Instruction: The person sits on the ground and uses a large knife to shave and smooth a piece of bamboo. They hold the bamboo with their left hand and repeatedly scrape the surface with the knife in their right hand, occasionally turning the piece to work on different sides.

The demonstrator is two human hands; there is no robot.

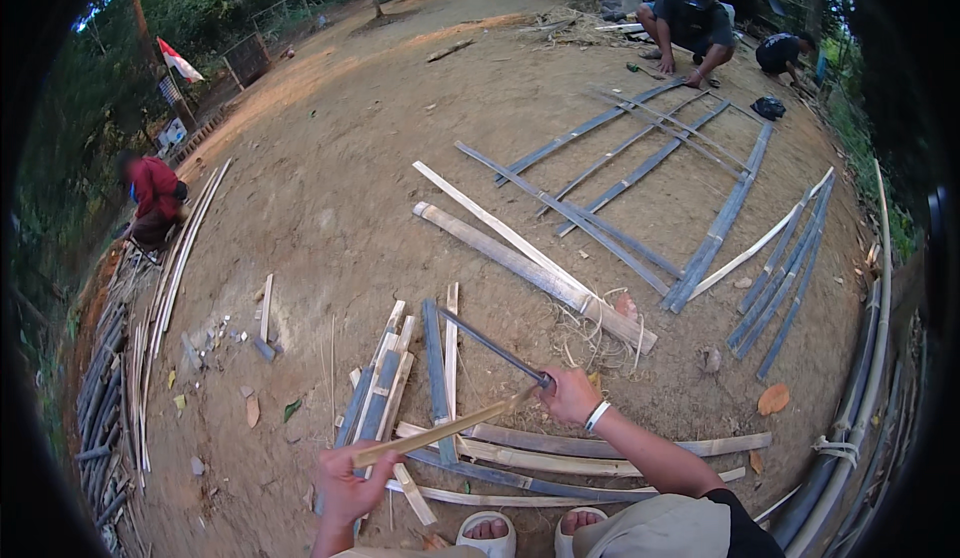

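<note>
My left hand (pixel 350 485) is closed around the near end of a yellowish bamboo strip (pixel 440 431), which slants up to the right. In my right hand (pixel 572 396) is the handle of a long, narrow, dark-bladed knife (pixel 490 342), its blade pointing up and to the left. The far end of the strip reaches close to the knife handle; whether they touch I cannot tell. Beneath my hands lie split bamboo pieces (pixel 560 451) across the ground and a bundle of short bamboo pieces (pixel 380 388) on the left.
A frame of dark bamboo slats (pixel 640 173) lies ahead to the right, with a wide split bamboo (pixel 520 263) nearer. Bamboo poles (pixel 860 398) line the right side; a pile of dark poles (pixel 100 408) the left. A person in red (pixel 155 193) and a crouching person (pixel 695 33) are farther off.
</note>
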